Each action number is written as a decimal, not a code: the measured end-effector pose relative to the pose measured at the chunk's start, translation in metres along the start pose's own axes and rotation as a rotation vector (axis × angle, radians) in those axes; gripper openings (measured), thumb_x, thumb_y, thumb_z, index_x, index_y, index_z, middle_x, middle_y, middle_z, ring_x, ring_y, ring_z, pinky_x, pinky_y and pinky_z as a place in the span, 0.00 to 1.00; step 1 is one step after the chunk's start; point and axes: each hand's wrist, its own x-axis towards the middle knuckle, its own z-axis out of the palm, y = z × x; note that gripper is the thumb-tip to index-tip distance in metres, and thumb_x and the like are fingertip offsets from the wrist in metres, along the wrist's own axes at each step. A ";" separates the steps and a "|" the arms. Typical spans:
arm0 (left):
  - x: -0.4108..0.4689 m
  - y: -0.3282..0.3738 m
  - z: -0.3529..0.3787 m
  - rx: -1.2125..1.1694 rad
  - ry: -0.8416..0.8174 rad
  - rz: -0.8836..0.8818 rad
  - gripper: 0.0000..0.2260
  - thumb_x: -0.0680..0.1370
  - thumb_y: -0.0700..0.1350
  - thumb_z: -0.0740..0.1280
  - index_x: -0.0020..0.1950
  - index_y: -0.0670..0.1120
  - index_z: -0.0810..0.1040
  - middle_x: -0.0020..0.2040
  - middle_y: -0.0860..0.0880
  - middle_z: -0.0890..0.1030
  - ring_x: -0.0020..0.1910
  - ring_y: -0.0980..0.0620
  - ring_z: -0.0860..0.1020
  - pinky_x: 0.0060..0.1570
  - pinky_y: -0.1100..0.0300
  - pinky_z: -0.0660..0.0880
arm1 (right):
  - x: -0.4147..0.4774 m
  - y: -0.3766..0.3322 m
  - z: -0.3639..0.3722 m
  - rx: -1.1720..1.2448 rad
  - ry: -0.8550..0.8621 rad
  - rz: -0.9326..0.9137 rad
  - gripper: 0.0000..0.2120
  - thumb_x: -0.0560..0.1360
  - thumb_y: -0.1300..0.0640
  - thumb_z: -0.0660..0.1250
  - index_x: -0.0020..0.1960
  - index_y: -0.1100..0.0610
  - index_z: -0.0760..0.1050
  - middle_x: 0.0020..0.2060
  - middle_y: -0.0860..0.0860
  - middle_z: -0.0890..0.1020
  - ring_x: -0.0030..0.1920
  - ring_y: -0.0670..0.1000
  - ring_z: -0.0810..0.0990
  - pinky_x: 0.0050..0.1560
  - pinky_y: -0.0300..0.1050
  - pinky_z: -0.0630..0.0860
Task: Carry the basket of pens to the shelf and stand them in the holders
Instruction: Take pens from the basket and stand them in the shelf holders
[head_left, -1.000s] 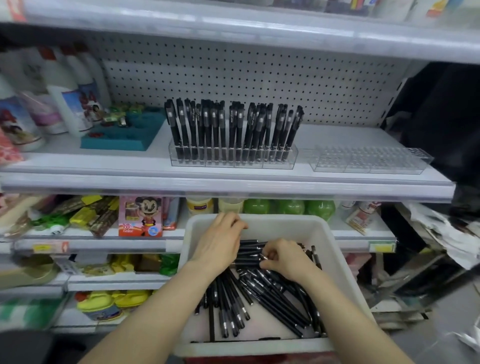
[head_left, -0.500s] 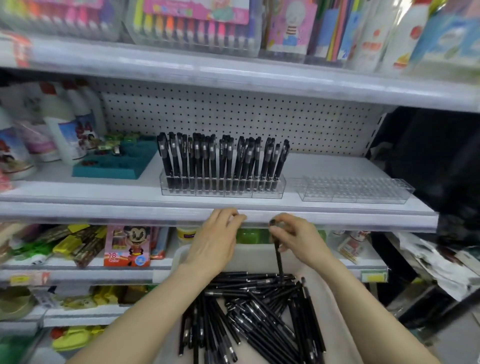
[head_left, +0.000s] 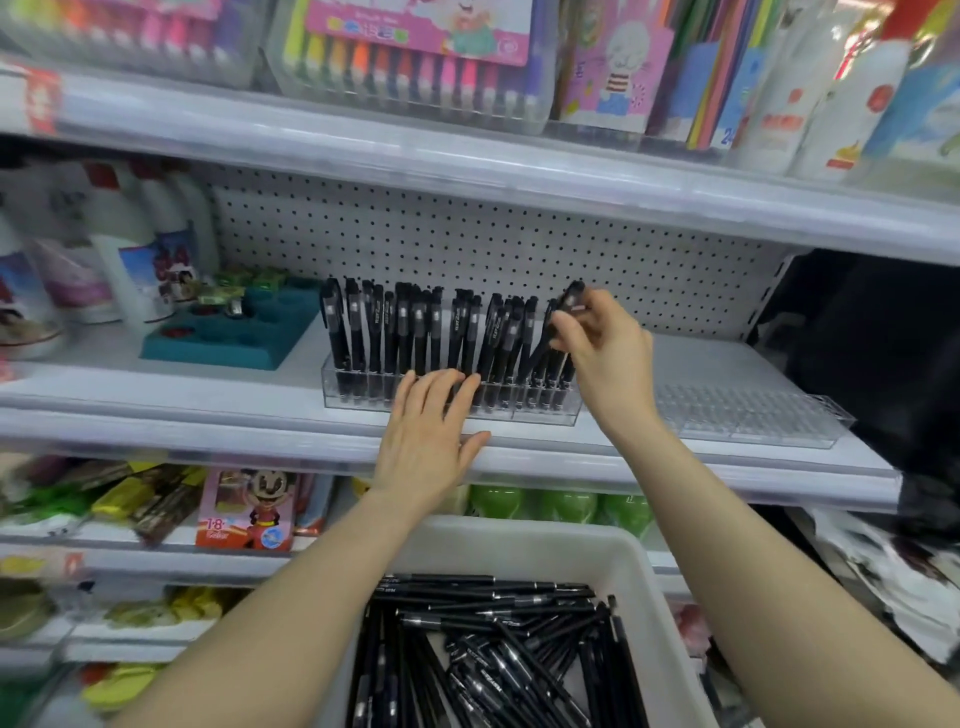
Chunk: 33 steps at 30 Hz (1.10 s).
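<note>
A white basket (head_left: 524, 543) with several loose black pens (head_left: 493, 649) sits below me. On the middle shelf stands a clear holder (head_left: 363, 402) filled with several upright black pens. My right hand (head_left: 605, 348) pinches a black pen (head_left: 563, 306), tilted over the holder's right end. My left hand (head_left: 428, 436) lies flat with straight fingers against the front of that holder. A second clear holder (head_left: 748, 415), with nothing in it, stands to the right.
A teal tray (head_left: 234, 338) and white bottles (head_left: 130, 260) stand on the left of the shelf. The upper shelf edge (head_left: 467, 166) overhangs, with marker sets above. Packaged goods fill the lower shelves. A dark gap lies at the far right.
My right hand lifted a pen out of the basket up to the filled holder's right end. My left hand rose from the basket to the holder's front. The view tilted upward.
</note>
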 end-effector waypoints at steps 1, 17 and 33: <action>0.000 0.000 0.001 -0.003 0.002 0.000 0.29 0.79 0.60 0.60 0.76 0.45 0.66 0.70 0.44 0.70 0.71 0.44 0.65 0.76 0.43 0.55 | 0.002 0.003 0.006 -0.015 0.001 -0.004 0.04 0.79 0.56 0.67 0.52 0.54 0.75 0.44 0.51 0.84 0.41 0.44 0.84 0.47 0.46 0.82; 0.001 -0.003 0.004 -0.020 0.044 0.017 0.29 0.79 0.59 0.61 0.75 0.44 0.66 0.70 0.43 0.69 0.71 0.43 0.64 0.76 0.43 0.53 | -0.008 0.026 0.032 -0.267 -0.087 0.024 0.09 0.77 0.54 0.68 0.55 0.57 0.80 0.42 0.51 0.85 0.44 0.50 0.83 0.51 0.47 0.79; 0.000 0.002 -0.003 0.011 -0.038 0.002 0.29 0.81 0.59 0.57 0.76 0.44 0.62 0.71 0.43 0.66 0.73 0.42 0.61 0.77 0.43 0.49 | -0.188 0.072 0.035 -0.493 -0.836 0.081 0.09 0.73 0.54 0.71 0.54 0.52 0.81 0.47 0.50 0.83 0.48 0.52 0.80 0.53 0.47 0.75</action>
